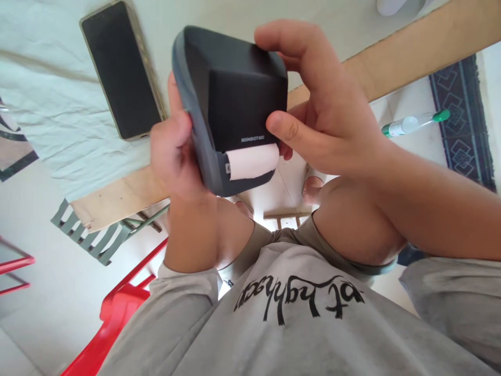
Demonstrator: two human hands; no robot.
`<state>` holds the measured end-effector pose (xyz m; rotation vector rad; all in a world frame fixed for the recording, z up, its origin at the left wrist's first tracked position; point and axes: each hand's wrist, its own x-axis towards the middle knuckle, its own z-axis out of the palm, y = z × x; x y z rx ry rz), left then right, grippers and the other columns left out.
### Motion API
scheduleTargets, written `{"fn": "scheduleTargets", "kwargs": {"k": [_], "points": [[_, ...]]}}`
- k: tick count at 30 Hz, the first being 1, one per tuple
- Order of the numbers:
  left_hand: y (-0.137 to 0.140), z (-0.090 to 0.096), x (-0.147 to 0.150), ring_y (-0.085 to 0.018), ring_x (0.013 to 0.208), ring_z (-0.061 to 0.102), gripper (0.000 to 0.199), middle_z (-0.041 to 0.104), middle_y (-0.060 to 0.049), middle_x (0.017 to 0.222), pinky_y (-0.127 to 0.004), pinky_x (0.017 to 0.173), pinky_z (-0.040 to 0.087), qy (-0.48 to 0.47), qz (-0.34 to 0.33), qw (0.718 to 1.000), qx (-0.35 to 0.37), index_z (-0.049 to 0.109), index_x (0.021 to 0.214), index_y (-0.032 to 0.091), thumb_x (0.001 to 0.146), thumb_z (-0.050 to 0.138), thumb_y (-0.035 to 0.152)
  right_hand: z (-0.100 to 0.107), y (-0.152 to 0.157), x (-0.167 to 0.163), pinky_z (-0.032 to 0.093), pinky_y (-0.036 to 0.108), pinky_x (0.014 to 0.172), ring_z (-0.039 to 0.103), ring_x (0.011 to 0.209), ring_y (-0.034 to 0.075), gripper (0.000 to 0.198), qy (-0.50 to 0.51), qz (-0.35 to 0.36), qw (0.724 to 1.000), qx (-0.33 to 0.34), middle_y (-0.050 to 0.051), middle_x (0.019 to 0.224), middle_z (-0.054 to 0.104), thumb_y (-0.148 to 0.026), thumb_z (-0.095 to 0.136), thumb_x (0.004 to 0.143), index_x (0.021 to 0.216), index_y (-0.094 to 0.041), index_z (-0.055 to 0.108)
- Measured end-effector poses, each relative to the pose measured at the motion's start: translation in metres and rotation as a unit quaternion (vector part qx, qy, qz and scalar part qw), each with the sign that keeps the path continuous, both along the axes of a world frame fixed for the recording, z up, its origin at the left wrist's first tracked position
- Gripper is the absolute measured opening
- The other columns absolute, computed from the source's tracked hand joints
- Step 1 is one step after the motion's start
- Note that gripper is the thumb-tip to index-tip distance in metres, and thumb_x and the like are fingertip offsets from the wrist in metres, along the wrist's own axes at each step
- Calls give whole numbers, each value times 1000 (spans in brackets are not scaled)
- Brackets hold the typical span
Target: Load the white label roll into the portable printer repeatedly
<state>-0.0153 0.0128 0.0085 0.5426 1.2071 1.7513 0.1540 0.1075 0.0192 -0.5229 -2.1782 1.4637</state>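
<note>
A dark label printer (246, 99) with NIIMBOT lettering is held up in front of me, tilted. White paper (253, 162) shows in the slot at its lower end. My left hand (172, 141) grips the printer's left side, thumb on the edge and other fingers partly hidden behind it. My right hand (324, 99) is closed around the right side, its thumb on the black cover and its index finger at the top corner. A phone (123, 70) with a dark screen lies on the table, left of the printer.
A pale wrinkled cloth (43, 89) covers the table's left part, and its wooden edge (121, 198) runs across below the hands. A red plastic chair (121, 308) and a green slatted chair (92, 240) stand at left. A bottle (415, 124) with a green cap lies at right.
</note>
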Motion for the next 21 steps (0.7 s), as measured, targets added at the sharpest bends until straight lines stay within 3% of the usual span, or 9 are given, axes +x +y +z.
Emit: {"fn": "scheduleTargets", "kwargs": {"k": [5, 10, 13, 15, 17, 19, 21], "points": [[-3, 5, 5, -40, 163, 59, 54, 70, -12, 134, -66, 121, 65, -14, -69, 997, 24, 62, 129, 19, 104, 23, 47, -1, -4, 0, 53, -2, 66, 49, 158, 10, 81, -19, -22, 999, -42, 10, 176, 27, -61, 53, 107, 172, -16, 34], [-4, 8, 6, -34, 161, 59, 52, 65, -8, 110, -63, 126, 63, -34, -33, 999, -2, 62, 114, 19, 107, 16, 42, 0, -5, 2, 52, 0, 66, 58, 140, 2, 77, -1, -7, 998, -70, 12, 175, 31, -55, 54, 108, 168, -13, 31], [-5, 2, 0, -31, 147, 69, 49, 63, -6, 105, -63, 129, 60, -38, -39, 998, 17, 59, 106, 20, 106, 18, 46, -2, -4, 5, 53, -3, 73, 51, 154, 3, 75, 21, -5, 999, -49, 13, 172, 34, -53, 55, 109, 166, -10, 34], [-6, -3, -3, -28, 148, 69, 47, 61, -5, 104, -65, 136, 52, -23, -47, 999, 14, 56, 104, 21, 107, 14, 43, -3, -3, 6, 53, -4, 75, 49, 157, 4, 74, 21, 0, 999, -46, 12, 172, 35, -54, 54, 109, 165, -10, 33], [-5, -6, -4, -25, 160, 61, 43, 58, -2, 103, -62, 147, 36, 4, -6, 1000, 13, 50, 100, 23, 108, 13, 41, -3, -3, 6, 54, -3, 72, 53, 150, 3, 76, 10, 4, 998, -65, 11, 174, 32, -54, 53, 108, 167, -12, 31], [-2, -7, -1, -24, 169, 51, 33, 56, -1, 99, -56, 154, 17, 25, 31, 999, 24, 49, 100, 24, 105, 24, 44, -1, -3, 6, 53, -2, 70, 54, 150, 3, 79, -3, -3, 997, -79, 11, 176, 31, -54, 54, 107, 170, -13, 30], [2, -7, 3, -24, 163, 57, 31, 61, 1, 94, -50, 156, 6, 32, 10, 998, 57, 55, 108, 23, 97, 45, 50, 2, -3, 6, 54, -5, 73, 50, 156, 4, 82, -18, -13, 998, -63, 11, 175, 33, -51, 58, 104, 172, -12, 34]]}}
